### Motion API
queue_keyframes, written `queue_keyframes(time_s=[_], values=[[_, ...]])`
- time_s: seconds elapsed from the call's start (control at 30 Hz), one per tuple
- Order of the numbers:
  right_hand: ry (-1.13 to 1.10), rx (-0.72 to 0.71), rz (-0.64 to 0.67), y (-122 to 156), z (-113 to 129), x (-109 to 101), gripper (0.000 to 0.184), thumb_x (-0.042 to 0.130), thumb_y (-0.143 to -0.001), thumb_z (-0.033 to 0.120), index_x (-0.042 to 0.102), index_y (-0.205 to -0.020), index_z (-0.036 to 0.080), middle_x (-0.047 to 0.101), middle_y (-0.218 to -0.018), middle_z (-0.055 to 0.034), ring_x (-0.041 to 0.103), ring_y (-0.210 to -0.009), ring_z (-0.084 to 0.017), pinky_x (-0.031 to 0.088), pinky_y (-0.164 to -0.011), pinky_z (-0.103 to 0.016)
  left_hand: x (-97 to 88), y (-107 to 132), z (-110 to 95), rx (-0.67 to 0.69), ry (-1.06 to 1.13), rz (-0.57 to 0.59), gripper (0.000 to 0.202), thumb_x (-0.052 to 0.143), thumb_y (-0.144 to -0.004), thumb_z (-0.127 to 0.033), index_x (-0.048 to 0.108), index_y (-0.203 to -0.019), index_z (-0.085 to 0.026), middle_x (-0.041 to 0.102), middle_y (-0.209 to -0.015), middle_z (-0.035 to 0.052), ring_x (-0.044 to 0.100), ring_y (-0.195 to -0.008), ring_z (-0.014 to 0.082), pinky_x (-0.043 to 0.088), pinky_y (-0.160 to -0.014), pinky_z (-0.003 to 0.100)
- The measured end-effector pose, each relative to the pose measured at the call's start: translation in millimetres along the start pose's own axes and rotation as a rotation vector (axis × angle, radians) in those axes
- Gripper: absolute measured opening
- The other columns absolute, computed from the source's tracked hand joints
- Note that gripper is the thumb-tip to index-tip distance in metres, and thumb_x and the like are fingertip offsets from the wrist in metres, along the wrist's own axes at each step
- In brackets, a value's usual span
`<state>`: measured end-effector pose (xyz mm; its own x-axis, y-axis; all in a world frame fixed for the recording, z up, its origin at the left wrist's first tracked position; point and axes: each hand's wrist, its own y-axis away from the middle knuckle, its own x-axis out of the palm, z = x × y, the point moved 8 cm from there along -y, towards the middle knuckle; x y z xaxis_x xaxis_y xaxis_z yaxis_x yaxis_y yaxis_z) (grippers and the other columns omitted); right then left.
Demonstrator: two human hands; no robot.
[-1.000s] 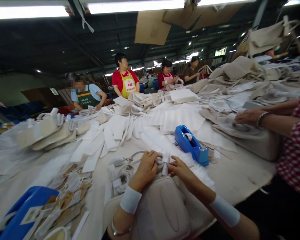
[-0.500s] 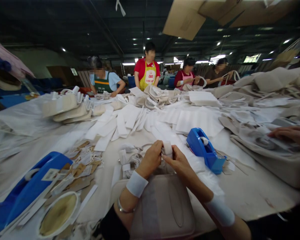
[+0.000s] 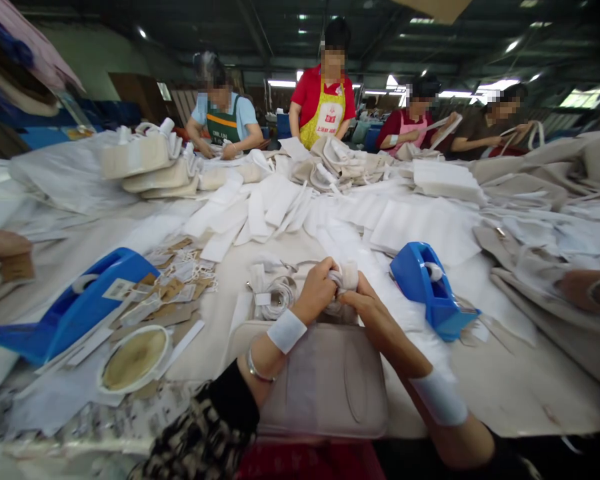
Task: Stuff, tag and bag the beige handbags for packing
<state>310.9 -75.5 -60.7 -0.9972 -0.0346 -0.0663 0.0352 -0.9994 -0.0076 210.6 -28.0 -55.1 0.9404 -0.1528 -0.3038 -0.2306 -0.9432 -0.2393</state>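
Note:
A beige handbag [image 3: 337, 383] lies flat at the table's front edge, with a thin cord loop on its face. Just beyond its top edge, my left hand [image 3: 319, 288] and my right hand [image 3: 364, 303] both grip a rolled strap wrapped in white foam [image 3: 349, 275]. The fingers of each are closed around it, and part of the roll is hidden behind them. Left of my left hand, a coiled strap [image 3: 279, 297] with metal fittings rests against the bag's top.
Blue tape dispensers stand left [image 3: 87, 303] and right [image 3: 427, 290]. Paper tags [image 3: 180, 287] and a round tub [image 3: 135, 360] lie left. White foam sheets [image 3: 420, 227] and stacked bags [image 3: 153, 160] spread beyond. Co-workers sit and stand across; other people's hands [image 3: 3, 247] reach in from both sides.
The view has tilted down and shifted left. Both my hands still hold the foam-wrapped strap, fingers slightly moved around it. A co-worker's hand at left now shows holding a brown tag.

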Motion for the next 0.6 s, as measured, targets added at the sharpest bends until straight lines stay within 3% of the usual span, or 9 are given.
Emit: queue_keyframes(time_s=[0.2,0.6], values=[[-0.021,-0.036,0.07,-2,-16,-2,0.032,0.055,-0.07,0.021,0.054,-0.102,0.021,0.056,-0.091,0.0,0.052,-0.1,-0.024,0.043,-0.091,-0.038,4.1,4,7,-0.053,0.045,-0.08,0.014,0.042,-0.062,-0.007,0.043,-0.067,-0.019,0.042,-0.062,-0.0047,0.04,-0.064,0.0126,0.03,-0.058,0.023],[0.1,-0.062,0.144,5,-2,5,0.053,0.053,-0.071,0.021,0.046,-0.123,0.019,0.054,-0.12,-0.0048,0.047,-0.114,-0.025,0.036,-0.102,-0.04,6.9,12,24,-0.258,0.344,-0.235,0.01,0.044,-0.06,-0.014,0.044,-0.069,-0.019,0.039,-0.063,-0.0049,0.036,-0.056,0.0104,0.029,-0.049,0.021]])
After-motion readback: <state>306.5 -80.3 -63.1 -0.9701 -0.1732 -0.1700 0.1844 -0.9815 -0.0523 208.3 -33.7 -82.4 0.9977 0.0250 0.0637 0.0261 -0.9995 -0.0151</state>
